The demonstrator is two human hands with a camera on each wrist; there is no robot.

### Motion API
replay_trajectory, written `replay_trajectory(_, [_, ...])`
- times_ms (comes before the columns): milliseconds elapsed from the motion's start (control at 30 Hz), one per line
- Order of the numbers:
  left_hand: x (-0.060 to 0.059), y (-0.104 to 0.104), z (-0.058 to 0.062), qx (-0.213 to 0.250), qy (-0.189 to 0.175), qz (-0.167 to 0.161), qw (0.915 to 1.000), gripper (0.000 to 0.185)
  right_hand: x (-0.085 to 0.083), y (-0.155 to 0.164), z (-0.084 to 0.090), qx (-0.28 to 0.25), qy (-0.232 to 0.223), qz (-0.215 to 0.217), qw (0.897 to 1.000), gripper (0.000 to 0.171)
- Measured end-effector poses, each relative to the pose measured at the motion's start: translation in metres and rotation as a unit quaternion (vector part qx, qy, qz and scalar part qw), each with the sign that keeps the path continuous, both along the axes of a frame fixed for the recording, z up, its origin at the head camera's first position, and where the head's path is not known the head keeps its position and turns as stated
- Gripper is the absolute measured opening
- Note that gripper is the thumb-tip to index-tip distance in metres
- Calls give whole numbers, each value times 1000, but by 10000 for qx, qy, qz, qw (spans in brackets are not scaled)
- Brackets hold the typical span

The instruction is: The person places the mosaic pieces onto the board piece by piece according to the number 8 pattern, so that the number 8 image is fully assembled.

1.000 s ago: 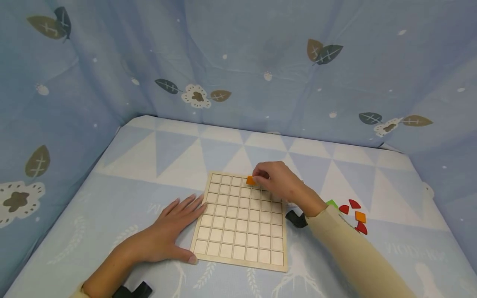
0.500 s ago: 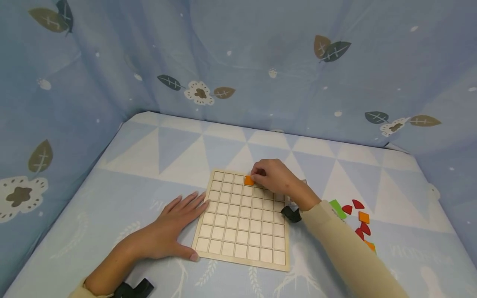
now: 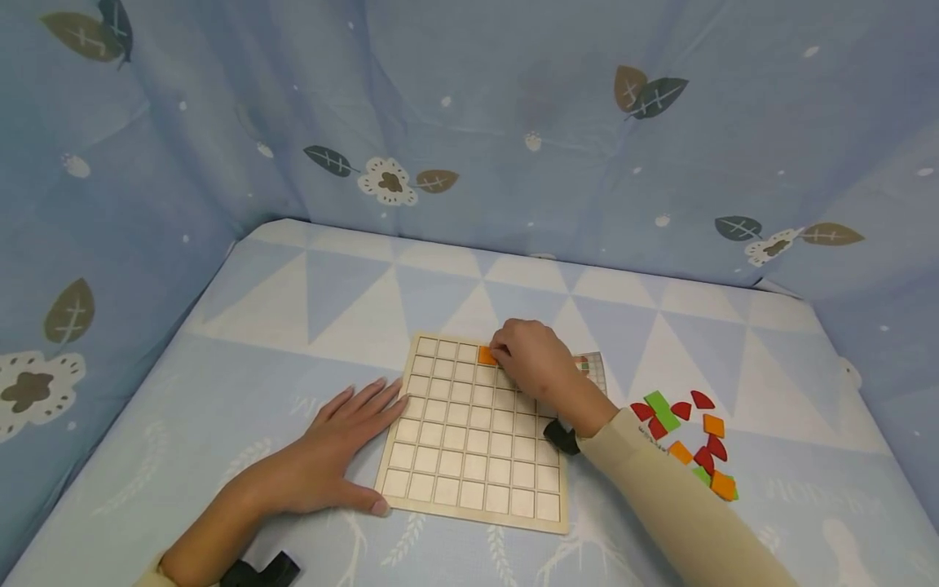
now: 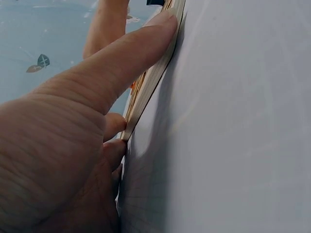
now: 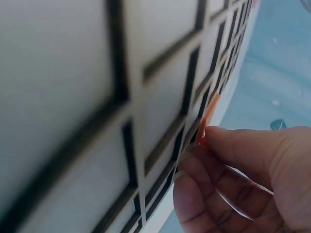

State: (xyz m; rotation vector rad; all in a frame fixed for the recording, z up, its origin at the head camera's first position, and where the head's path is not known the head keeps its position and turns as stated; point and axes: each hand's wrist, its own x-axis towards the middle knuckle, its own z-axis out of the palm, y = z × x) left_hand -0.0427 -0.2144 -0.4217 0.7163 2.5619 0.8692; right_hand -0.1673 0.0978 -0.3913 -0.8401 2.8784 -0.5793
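Pinching orange tile (image 3: 487,355) in my right grip (image 3: 530,355) at grid board (image 3: 469,481) top row; my left grip (image 3: 341,461) flat, released, steadying board's left edge.

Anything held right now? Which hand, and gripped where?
The right hand pinches the orange square tile by its right edge, over the top row of the wooden grid board. The left hand holds nothing; it rests flat against the board's left edge.
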Motion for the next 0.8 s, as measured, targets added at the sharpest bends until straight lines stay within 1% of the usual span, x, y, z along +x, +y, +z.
replay_trajectory(133, [0,0,-1,-8,57,-5,10000,124,4,-1,-1,20,111,-18,9999,15])
replay_trajectory(200, [0,0,-1,-1,63,-4,10000,124,6,-1,-1,25,70,-51,10000,11])
replay_trajectory(267, [0,0,0,12,47,-3,10000,123,10,0,1,96,-17,-47,9999,12])
replay_trajectory(333, [0,0,1,50,54,-14,10000,123,16,0,6,213,-120,-22,9997,15])
replay_trajectory(433, [-1,1,2,66,47,-12,10000,122,26,3,12,343,-309,129,9989,8])
replay_trajectory(467, [-1,1,3,80,76,-20,9999,122,30,4,15,341,-367,186,9986,9])
replay_trajectory(533, [-1,1,3,90,119,-28,9999,122,38,7,17,304,-448,313,9980,17])
replay_trajectory(633, [0,1,2,96,129,-29,9999,122,53,13,18,171,-428,398,9981,7])
replay_trajectory(700, [0,1,1,92,130,-33,9999,122,63,19,17,100,-443,417,9981,18])
replay_trajectory(767, [1,1,0,80,130,-32,9999,123,73,26,18,81,-489,431,9978,34])
replay_trajectory(800, [1,1,0,67,140,-32,9999,123,78,30,18,129,-557,445,9974,38])
